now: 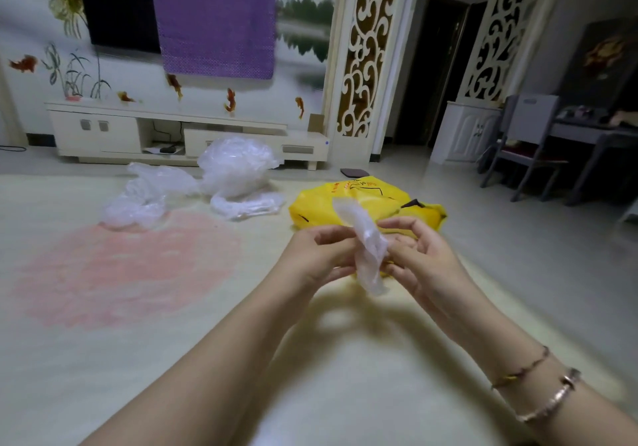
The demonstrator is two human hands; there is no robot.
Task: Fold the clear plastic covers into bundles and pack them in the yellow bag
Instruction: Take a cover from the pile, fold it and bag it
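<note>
Clear plastic cover point(368, 245), scrunched into a narrow bundle, held upright between both hands above the near floor point(345, 376); left hand point(319, 255) pinches it from the left, right hand point(414, 255) pinches from the right, fingers curled on it. Yellow bag point(317, 204) lies on the floor just behind the hands. More loose plastic covers point(238, 166) piled farther left, near the TV cabinet point(103, 128). Bracelets point(538, 387) on right wrist
</note>
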